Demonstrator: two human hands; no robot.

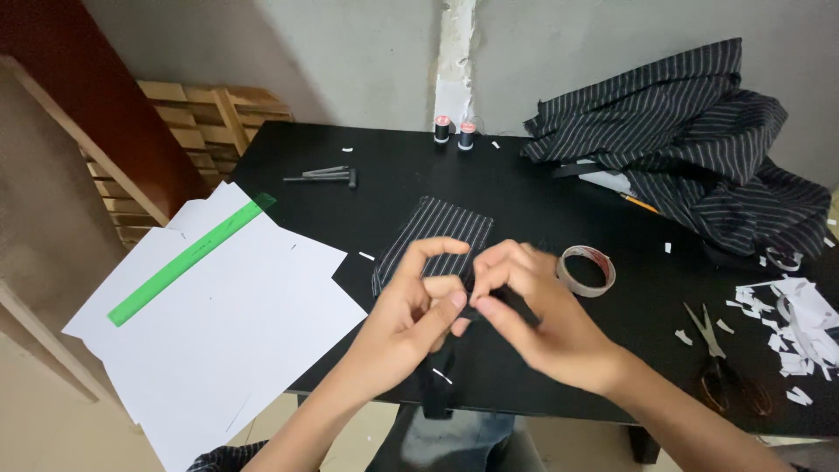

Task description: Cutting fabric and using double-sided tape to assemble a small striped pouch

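1. Head view, centre: the left hand and right hand meet over a matte black table, fingertips pinched together on a narrow black strip of limp cloth, which hangs from the pinch down past the table's front edge.
2. Both hands are closed on that strip: the left curls thumb and forefinger into a loop, the right presses thumb against bent fingers.
3. Just behind the hands lies a flat striped fabric piece, dark with thin pale lines, roughly rectangular (its near end is hidden by the fingers).
4. Right of the hands sits a tape roll, a pale ring lying flat, near the right hand but apart from it.
5. Farther right rest scissors with dark looped handles, beside a scatter of white paper scraps.
6. A crumpled heap of pinstriped cloth fills the far right corner, soft and folded.
7. Two small thread spools stand upright at the back edge; a dark metal tool lies flat to their left.
8. On the left, smooth white paper sheets overhang the table, a translucent green ruler laid diagonally across them.
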